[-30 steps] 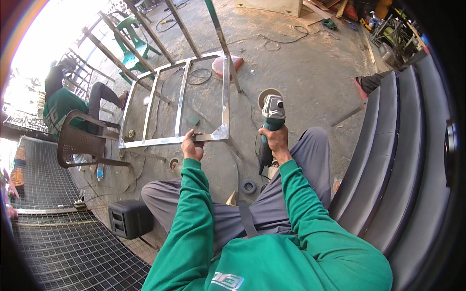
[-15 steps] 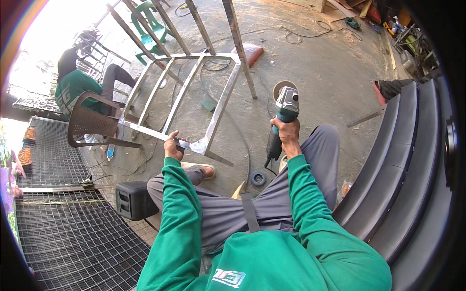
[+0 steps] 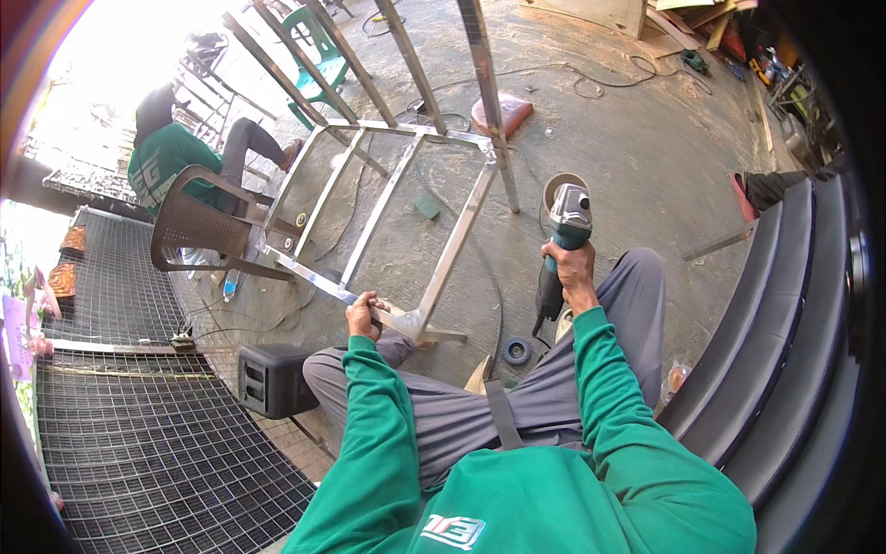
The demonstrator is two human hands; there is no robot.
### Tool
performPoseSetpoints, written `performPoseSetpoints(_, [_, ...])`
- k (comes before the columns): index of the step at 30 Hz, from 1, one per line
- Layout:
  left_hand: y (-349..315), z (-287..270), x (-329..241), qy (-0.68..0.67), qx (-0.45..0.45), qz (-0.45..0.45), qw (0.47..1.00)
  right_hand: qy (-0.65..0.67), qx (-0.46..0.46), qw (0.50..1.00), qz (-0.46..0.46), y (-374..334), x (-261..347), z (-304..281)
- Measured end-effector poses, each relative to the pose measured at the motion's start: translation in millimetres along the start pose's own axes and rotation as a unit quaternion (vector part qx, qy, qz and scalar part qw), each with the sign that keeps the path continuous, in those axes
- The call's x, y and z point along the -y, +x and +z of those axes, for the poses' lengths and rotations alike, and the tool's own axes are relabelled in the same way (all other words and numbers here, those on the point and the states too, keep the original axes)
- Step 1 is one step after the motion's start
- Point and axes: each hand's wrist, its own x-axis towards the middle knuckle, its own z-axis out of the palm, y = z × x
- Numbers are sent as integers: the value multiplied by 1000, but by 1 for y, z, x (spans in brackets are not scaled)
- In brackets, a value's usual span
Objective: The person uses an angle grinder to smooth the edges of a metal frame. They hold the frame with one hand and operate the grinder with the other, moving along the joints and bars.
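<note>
Nearer the left knee (image 3: 323,371) now — metal frame (image 3: 458,238)

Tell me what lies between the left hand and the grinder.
The head view shows the metal frame's corner beside the left hand, then floor with a dark cable lying across it, before the grinder.

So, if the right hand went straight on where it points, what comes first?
Beyond the grinder, the right hand seems to have free floor ahead, perhaps until the thin cable; depth is unclear.
</note>
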Motion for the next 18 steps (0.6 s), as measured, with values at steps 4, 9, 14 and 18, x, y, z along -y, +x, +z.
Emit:
performPoseSetpoints(4, [-27, -5, 14, -1, 7, 5, 1000, 7, -10, 1000, 20, 2, -4, -4])
performPoseSetpoints(9, [-42, -12, 9, 6, -4, -14, 1000, 77, -20, 995, 67, 8, -5, -4])
performPoseSetpoints(14, [-22, -9, -10, 45, -15, 15, 999, 101, -24, 991, 81, 9, -4, -2])
performPoseSetpoints(18, [15, -14, -30, 41, 3, 32, 999, 80, -20, 993, 86, 4, -1, -5])
